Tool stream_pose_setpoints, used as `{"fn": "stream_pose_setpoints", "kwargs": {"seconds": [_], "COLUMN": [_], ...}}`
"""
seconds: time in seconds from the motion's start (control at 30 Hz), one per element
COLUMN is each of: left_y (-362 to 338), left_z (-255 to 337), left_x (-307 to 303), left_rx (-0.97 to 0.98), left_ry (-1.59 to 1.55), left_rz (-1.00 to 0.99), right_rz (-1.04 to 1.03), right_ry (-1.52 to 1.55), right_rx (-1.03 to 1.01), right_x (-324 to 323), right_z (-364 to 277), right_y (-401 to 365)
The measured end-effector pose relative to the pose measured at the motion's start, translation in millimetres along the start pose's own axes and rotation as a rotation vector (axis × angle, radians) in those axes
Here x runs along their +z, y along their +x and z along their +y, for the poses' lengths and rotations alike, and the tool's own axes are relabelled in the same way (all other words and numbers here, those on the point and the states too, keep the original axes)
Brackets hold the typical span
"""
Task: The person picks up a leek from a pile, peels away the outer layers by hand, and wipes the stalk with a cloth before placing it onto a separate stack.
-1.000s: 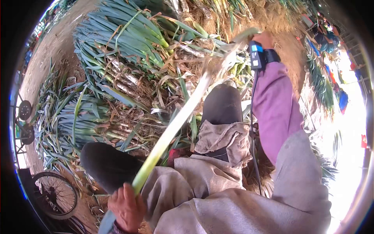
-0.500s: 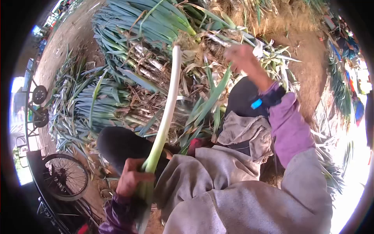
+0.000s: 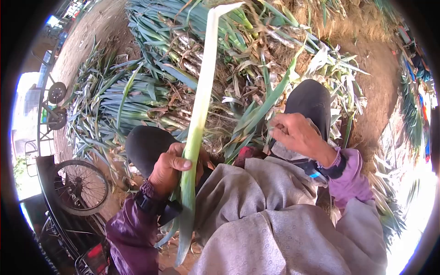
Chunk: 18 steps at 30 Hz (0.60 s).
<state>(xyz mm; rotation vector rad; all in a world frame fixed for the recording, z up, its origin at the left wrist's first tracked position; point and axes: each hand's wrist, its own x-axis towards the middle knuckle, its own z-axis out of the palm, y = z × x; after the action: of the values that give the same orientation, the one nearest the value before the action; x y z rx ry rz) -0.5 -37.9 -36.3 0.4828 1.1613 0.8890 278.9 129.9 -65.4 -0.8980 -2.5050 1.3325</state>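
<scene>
My left hand (image 3: 172, 168) is closed around the green part of a long leek (image 3: 200, 110). The leek's white shaft points up and away, with a pale strip bent over to the right at its top end, and its green leaves hang down past my wrist. Over my right knee is my right hand (image 3: 300, 137), its fingers curled, apart from the leek; whether anything small is between them is hidden. A long green leaf (image 3: 275, 96) lies between my knees, left of that hand.
Piles of leeks (image 3: 133, 96) cover the ground in front, with loose peelings (image 3: 321, 64) at the right. A bicycle wheel (image 3: 80, 188) and dark frame stand at the left. Grey cloth (image 3: 266, 220) covers my lap. More leeks (image 3: 410, 110) lie far right.
My right hand has come down and back toward my right knee. The leek's top end now shows a bent pale strip, and my left thumb lies along the stalk. The view has shifted slightly.
</scene>
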Motion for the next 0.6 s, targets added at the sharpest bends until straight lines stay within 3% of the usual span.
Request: {"fn": "stream_pose_setpoints", "kwargs": {"seconds": [0.13, 0.27, 0.33, 0.5, 0.6], "left_y": [11, 9, 8, 14, 23], "left_z": [1, 16, 20, 26, 22], "left_x": [-1, 21, 20, 17, 28], "left_rx": [-0.032, -0.003, 0.017, 0.001, 0.073], "left_ry": [0.022, -0.023, -0.029, -0.081, 0.009], "left_rz": [-0.116, -0.086, -0.076, 0.074, 0.202], "right_rz": [0.036, 0.007, -0.061, 0.196, 0.287], "right_ry": [0.071, -0.498, -0.584, -0.869, -0.774], "right_rx": [-0.048, -0.075, 0.021, -0.033, 0.087], "right_x": [11, 6, -5, -1, 24], "right_z": [-7, -41, -49, -17, 50], "right_y": [-6, -26, -51, -119, -147]}}
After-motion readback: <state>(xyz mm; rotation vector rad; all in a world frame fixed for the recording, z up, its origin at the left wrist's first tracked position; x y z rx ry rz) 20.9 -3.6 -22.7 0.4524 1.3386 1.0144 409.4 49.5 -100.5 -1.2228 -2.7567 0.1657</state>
